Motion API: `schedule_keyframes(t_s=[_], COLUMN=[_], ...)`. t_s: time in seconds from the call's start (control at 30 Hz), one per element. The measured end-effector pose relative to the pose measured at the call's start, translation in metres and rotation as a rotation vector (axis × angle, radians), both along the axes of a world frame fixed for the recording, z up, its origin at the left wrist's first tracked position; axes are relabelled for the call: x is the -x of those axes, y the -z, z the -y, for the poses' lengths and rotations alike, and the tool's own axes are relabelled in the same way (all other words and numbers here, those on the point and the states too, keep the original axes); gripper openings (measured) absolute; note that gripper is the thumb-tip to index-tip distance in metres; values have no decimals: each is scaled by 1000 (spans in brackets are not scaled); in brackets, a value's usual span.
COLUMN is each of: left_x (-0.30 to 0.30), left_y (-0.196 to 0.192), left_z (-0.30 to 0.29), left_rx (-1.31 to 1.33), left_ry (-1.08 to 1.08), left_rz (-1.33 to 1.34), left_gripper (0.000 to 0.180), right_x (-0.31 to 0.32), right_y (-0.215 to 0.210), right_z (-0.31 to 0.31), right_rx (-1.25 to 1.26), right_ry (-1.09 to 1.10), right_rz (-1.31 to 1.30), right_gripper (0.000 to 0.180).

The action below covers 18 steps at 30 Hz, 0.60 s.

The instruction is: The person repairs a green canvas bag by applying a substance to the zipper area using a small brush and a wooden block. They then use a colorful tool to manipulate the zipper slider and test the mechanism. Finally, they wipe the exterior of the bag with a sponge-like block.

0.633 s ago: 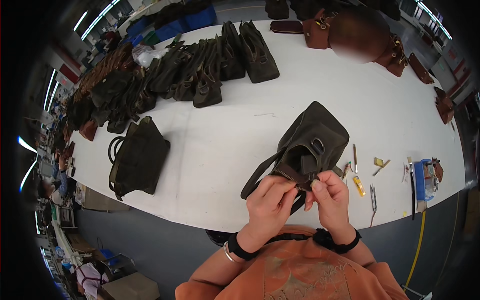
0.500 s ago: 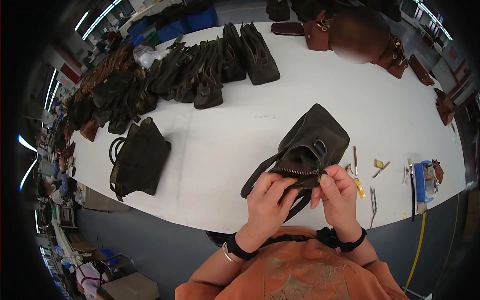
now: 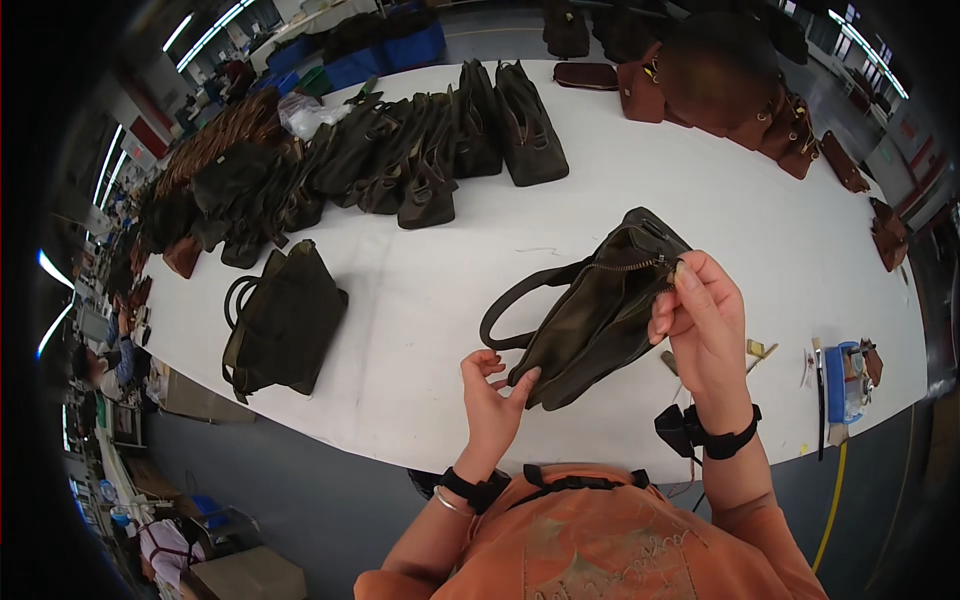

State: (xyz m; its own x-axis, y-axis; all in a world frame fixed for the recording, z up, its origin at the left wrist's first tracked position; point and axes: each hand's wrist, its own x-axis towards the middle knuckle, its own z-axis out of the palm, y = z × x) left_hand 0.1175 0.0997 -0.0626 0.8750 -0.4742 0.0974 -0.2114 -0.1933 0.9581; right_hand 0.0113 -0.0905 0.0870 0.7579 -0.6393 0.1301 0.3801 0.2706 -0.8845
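- Fingers of my right hand (image 3: 708, 320) are pressed together, thumb against index, pinching the zipper (image 3: 628, 267) at its right end; the pull itself is hidden.
- Loosely spread, the fingers of my left hand (image 3: 492, 405) curl beside the near corner of the olive bag (image 3: 575, 330), only the thumb visibly touching it.
- That bag, dark, matte and soft-sided, tilts over the bench (image 3: 420, 330), right of its middle; I cannot tell whether its base touches down.
- Its long mouth gapes, edged with metal teeth, and 1 handle (image 3: 525, 285) arcs out leftward.
- Flat white surface stretches from that handle to another dark bag (image 3: 290, 325), boxy with rounded handles.
- Beyond, a packed row of dark bags (image 3: 380, 160) bounds the room.
- Nearer me, the bench's edge passes under my forearms.
- Rightward, a blue tray (image 3: 835, 385) and slim brush (image 3: 822, 400) lie well apart from my hands.
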Motion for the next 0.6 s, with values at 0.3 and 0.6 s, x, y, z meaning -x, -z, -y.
schedule_keyframes(t_s=[0.3, 0.6], left_x=[-38, -45], left_y=[-56, -79], left_z=[6, 13], left_rx=[207, -152], left_ry=[285, 240], left_rz=[-323, 57], left_gripper=[25, 14], right_x=[-30, -38], right_y=[-19, 67], right_z=[33, 46], right_rx=[-73, -27], right_ry=[-91, 99], right_rz=[197, -277], right_gripper=[20, 42])
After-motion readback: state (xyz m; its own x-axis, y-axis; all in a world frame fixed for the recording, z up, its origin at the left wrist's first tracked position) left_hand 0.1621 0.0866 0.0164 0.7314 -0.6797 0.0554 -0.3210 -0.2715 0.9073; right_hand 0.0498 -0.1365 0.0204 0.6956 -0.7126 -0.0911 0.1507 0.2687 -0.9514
